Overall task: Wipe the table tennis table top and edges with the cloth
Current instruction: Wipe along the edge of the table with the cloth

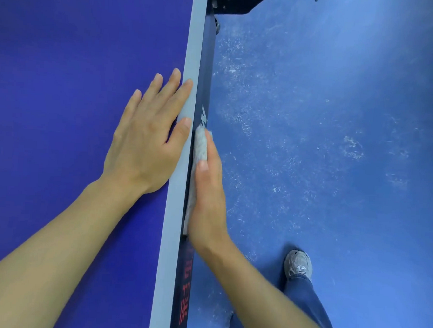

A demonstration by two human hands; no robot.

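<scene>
- Two hands are working at the table's white stripe [194, 37]: the right hand [209, 193] is lying flat with straight fingers, pressing the cloth [201, 145] against the dark side edge [206, 75] just right of that stripe, clasping nothing.
- The cloth is sitting between palm and side edge, its pale fluffy end showing past the thumb.
- The left hand [146, 140] is resting flat and relaxed on the blue table top [64, 80] just left of the stripe, forefinger and thumb tip touching it.
- Right of the stripe, a scuffed blue floor [338, 120] is showing, a grey shoe [298, 264] standing on it.
</scene>
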